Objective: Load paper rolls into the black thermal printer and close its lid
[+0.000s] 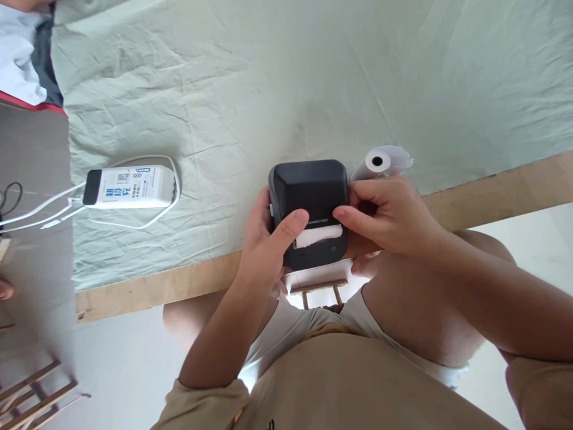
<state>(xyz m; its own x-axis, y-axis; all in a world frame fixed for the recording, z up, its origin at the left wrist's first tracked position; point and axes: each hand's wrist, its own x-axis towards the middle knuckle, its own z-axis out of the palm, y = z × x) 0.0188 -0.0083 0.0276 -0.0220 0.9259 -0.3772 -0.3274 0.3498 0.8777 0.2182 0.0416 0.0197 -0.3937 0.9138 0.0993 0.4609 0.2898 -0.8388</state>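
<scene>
A black label printer (308, 185) is at the near edge of the cloth-covered table, a strip of white paper (319, 236) showing in its front slot. My left hand (273, 239) is wrapped round the printer's left side, with the thumb lying on its top. On the other side, my right hand (385, 212) has its thumb and bent fingers against the printer's right edge; its inner fingers are partly hidden. Just beyond that hand lies a white paper roll (378, 161) with a dark hollow core and a loose end.
A white power bank or charger (134, 186) with white cables lies on the green cloth (224, 107) at left. The table's bare wooden edge (179, 278) runs in front of my legs. Another person's clothing (22, 54) shows at top left. Wooden stools (36, 394) stand at lower left.
</scene>
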